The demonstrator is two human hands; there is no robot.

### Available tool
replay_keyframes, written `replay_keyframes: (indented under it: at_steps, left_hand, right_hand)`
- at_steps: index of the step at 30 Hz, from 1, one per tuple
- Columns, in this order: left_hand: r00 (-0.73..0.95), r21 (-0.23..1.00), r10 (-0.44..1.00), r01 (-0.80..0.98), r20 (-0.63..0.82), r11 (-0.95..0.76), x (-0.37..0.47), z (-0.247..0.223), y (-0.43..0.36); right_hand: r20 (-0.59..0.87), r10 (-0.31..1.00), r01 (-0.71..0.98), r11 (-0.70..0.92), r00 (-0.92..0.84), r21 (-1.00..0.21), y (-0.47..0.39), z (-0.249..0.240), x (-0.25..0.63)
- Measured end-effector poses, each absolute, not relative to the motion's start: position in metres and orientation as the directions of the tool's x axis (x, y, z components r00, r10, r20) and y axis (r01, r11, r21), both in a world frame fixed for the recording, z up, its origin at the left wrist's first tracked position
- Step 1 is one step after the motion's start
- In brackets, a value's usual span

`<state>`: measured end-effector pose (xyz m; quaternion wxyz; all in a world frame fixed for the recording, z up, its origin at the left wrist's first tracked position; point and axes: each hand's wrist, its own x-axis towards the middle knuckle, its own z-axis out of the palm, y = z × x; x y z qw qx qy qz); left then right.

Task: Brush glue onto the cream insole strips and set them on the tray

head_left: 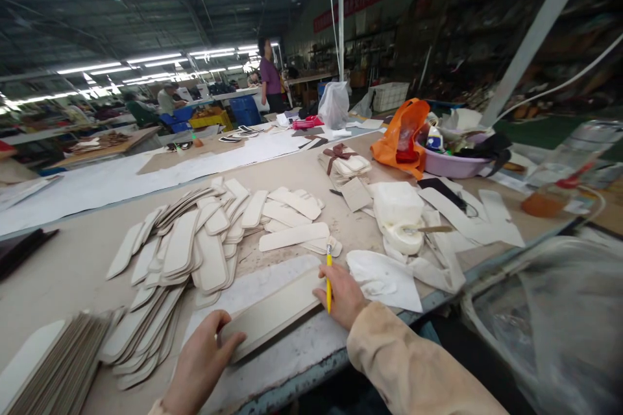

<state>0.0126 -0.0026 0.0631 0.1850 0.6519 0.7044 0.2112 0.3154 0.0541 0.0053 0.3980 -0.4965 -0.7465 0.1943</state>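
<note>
A long pale strip stack (277,311) lies at the table's front edge on a white sheet (253,282). My left hand (207,350) grips its left end between thumb and fingers. At its right end is my right hand (343,292), fingers closed round a yellow pen (329,279) that points upward, fingertips touching or very near the strips. Beyond and to the left spreads a loose heap of pale rounded strips (211,259). One separate strip (294,237) rests just behind my right hand.
A thick strip pile (53,363) stands at the front left. To the right are a white cloth (384,279), a white container (399,204), a purple basin (452,162), an orange bag (402,136) and a bottle with amber liquid (545,201). A person (270,78) stands far back.
</note>
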Motion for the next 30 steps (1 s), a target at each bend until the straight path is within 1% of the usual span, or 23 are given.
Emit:
replay_keyframes:
  at_steps: [1,3,4,6,7,9,12,14,18,20,24,30]
  left_hand:
    - [-0.118,0.641,0.993,0.761,-0.018,0.102,0.014,0.064,-0.004]
    - [-0.187,0.853,0.978,0.492,-0.091,0.173,0.018,0.068,-0.006]
    - [-0.213,0.925,0.969,0.329,-0.124,0.191,0.020,0.072,-0.007]
    - [-0.255,0.979,0.951,0.059,-0.174,0.195,0.026,0.082,-0.007]
    - [-0.275,0.983,0.944,-0.030,-0.185,0.184,0.029,0.087,-0.007]
    - [-0.305,0.978,0.933,-0.147,-0.190,0.151,0.036,0.098,-0.004]
    - [-0.310,0.964,0.933,-0.244,-0.182,0.107,0.044,0.109,0.002]
    - [-0.301,0.954,0.937,-0.286,-0.177,0.088,0.048,0.112,0.006]
    - [-0.276,0.936,0.944,-0.342,-0.184,0.082,0.060,0.112,0.010]
    - [-0.277,0.914,0.936,-0.395,-0.217,0.095,0.067,0.113,0.011]
    - [-0.328,0.862,0.901,-0.500,-0.284,0.089,0.083,0.114,0.011]
    - [-0.371,0.803,0.886,-0.595,-0.279,0.004,0.095,0.111,0.012]
  right_hand:
    - [0.397,0.900,0.573,0.422,-0.177,-0.702,0.054,0.005,0.315]
    - [0.391,0.909,0.531,0.405,-0.146,-0.744,0.053,0.005,0.316]
    - [0.391,0.911,0.504,0.400,-0.131,-0.766,0.053,0.006,0.316]
    - [0.400,0.911,0.443,0.400,-0.097,-0.803,0.052,0.010,0.317]
    - [0.405,0.911,0.405,0.401,-0.079,-0.822,0.052,0.014,0.317]
    - [0.399,0.916,0.282,0.393,-0.039,-0.875,0.052,0.020,0.318]
    - [0.357,0.934,0.055,0.355,0.025,-0.933,0.054,0.028,0.319]
    - [0.357,0.931,-0.004,0.358,0.071,-0.934,0.055,0.031,0.320]
    - [0.358,0.929,0.081,0.351,0.098,-0.933,0.055,0.031,0.323]
    - [0.344,0.932,0.123,0.330,0.114,-0.936,0.054,0.032,0.324]
    - [0.377,0.908,0.168,0.349,0.184,-0.922,0.054,0.035,0.326]
    - [0.393,0.896,0.233,0.345,0.206,-0.909,0.056,0.033,0.334]
